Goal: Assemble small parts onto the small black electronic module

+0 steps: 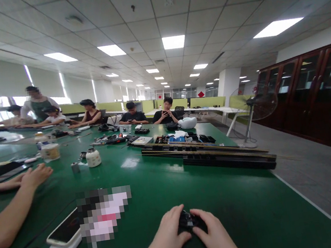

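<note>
Seen through my head camera, 12 o'clock being straight ahead over the green counter (pixel 257 197). At far left, near 10 o'clock, lies another person's hand (pixel 36 176), well apart from mine; a pale-edged phone (pixel 65 228) lies towards 9 o'clock. My left hand (pixel 171 233) has the small black object (pixel 188 219) at its 2 o'clock, thumb and fingers closed about the near end. The object sits between my two hands, its longer axis apparently running 9 to 3 o'clock, though both ends are hidden; I cannot tell whether it touches the counter. My right hand (pixel 214 228) has it at 10 o'clock, its grip likewise narrowed on the object; neither hand is clearly nearer. Farther off, towards 1 o'clock, lie long black rails (pixel 230 163).
</note>
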The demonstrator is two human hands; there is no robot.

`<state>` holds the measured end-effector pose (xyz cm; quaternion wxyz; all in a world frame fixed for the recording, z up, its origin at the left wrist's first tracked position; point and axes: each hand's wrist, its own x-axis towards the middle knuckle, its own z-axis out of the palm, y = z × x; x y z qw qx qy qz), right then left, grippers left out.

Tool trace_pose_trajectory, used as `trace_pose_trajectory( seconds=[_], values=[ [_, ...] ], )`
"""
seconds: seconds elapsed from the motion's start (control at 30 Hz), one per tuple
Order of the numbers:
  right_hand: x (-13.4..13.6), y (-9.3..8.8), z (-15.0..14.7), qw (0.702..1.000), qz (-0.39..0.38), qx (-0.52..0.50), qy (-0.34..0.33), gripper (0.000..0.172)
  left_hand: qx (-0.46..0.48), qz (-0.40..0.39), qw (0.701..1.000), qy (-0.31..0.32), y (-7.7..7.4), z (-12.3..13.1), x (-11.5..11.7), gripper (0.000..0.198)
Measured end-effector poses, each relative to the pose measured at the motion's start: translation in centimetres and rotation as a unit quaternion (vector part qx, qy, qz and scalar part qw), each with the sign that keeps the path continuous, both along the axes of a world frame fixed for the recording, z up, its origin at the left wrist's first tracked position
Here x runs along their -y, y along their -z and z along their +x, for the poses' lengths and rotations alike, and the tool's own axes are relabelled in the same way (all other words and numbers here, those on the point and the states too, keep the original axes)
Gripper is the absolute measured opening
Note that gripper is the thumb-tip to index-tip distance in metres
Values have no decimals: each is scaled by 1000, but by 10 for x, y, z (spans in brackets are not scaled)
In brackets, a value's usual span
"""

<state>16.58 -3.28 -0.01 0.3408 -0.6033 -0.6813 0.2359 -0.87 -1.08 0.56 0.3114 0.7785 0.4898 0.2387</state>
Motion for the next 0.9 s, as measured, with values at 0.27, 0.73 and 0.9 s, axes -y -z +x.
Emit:
trace_pose_trajectory(
  seconds=[0.27,0.73,0.9],
  values=[
    [4,-5,-1,1000,9,1,-8,39,-9,28,1000,1,-4,0,-3,53],
    [12,-13,-3,1000,16,-6,-7,34,29,40,999,18,-5,0,-4,42],
    [12,-16,-5,1000,11,26,3,27,47,31,998,15,0,0,-5,48]
  ],
)
